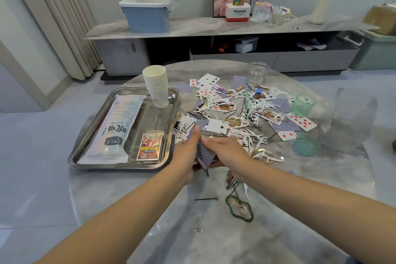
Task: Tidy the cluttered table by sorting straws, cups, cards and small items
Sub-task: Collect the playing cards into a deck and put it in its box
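Observation:
A steel tray (pixel 85 152) on the left of the round table holds a white pack of straws (pixel 113 130), a stack of paper cups (pixel 156 83) and a card box (pixel 150 146). Playing cards (pixel 300 121), white floss picks (pixel 260 139) and black hairpins (pixel 206 199) lie scattered over the middle and right. Just right of the tray, my left hand (pixel 188 152) and my right hand (pixel 225 152) hold a bundle of blue-backed cards (pixel 203 152) between them, one on each side. The fingers under the bundle are hidden.
A clear jar (pixel 258 73), a green cup (pixel 304 103), a green lid (pixel 306 144) and a clear plastic tub (pixel 351 120) stand on the right. A green-rimmed trinket (pixel 240 208) and a safety pin (pixel 196 229) lie near the front. A cabinet with a blue bin (pixel 145 15) runs behind.

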The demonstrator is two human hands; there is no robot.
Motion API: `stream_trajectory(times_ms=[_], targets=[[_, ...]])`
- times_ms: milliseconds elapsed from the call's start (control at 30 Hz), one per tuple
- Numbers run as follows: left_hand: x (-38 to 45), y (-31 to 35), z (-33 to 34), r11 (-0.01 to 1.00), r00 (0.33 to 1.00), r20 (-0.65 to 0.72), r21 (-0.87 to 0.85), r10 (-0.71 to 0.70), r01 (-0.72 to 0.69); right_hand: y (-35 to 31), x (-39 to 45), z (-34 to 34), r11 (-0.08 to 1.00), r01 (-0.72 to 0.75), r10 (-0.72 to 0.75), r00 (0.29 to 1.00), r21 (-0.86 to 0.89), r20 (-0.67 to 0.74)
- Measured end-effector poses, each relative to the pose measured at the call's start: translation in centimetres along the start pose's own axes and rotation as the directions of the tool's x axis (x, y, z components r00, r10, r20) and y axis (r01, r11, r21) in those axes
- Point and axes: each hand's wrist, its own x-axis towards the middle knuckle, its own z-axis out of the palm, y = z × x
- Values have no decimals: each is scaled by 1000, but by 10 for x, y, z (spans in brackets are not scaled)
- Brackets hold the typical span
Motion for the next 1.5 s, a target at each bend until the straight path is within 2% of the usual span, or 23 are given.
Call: stream_trajectory(times_ms=[67,100,167,233,267,300,333,367,400,433,567,733,833,967,1167,1267,1333,1433,1500], targets=[[7,-1,0,1000,1000,-12,-1,-22,22,-2,3,-7,985,-148,134,978,83,159],[9,0,0,999,999,-21,-3,-35,34,-2,7,-12,981,-175,154,965,83,212],[10,2,2,999,998,-46,-29,-44,43,-2,18,-25,990,-142,138,974,9,177],[8,5,5,994,996,-45,-89,-72,68,1,30,-42,976,-49,57,998,-213,32],[8,5,6,989,996,-34,-120,-88,83,4,37,-52,907,3,-22,999,-421,-40],[9,6,7,985,995,-26,-141,-100,95,8,45,-63,753,36,-116,990,-657,-79],[9,6,8,983,994,-10,-152,-109,106,12,50,-72,543,33,-176,981,-839,-75],[10,6,7,982,994,-6,-151,-113,111,16,54,-79,352,28,-196,980,-936,-44],[10,7,8,984,994,0,-139,-113,112,18,56,-84,221,33,-185,983,-975,-9],[12,6,8,987,994,-3,-120,-110,109,20,59,-86,158,40,-149,989,-987,16],[14,4,11,992,994,-28,-73,-105,103,20,59,-84,145,28,-60,998,-989,19],[11,3,12,994,995,-29,-49,-100,99,14,46,-88,10,-8,44,999,-1000,-7],[11,3,12,995,996,-20,-39,-88,87,15,37,-91,50,-13,80,997,-999,-9],[6,3,14,996,997,1,-42,-75,75,12,28,-97,121,-1,36,999,-993,4],[0,4,14,997,998,3,-34,-65,65,4,17,-107,286,-21,-128,990,-958,-60],[-4,5,16,997,998,5,-26,-69,69,-1,15,-113,458,-10,-146,985,-889,-87],[-4,5,17,997,997,8,-29,-78,78,-4,14,-114,528,3,-172,980,-849,-104],[-4,4,18,995,996,12,-28,-92,92,-8,12,-112,594,31,-200,974,-804,-110],[-3,2,19,995,995,16,-27,-101,101,-10,9,-109,594,33,-220,968,-804,-123]])
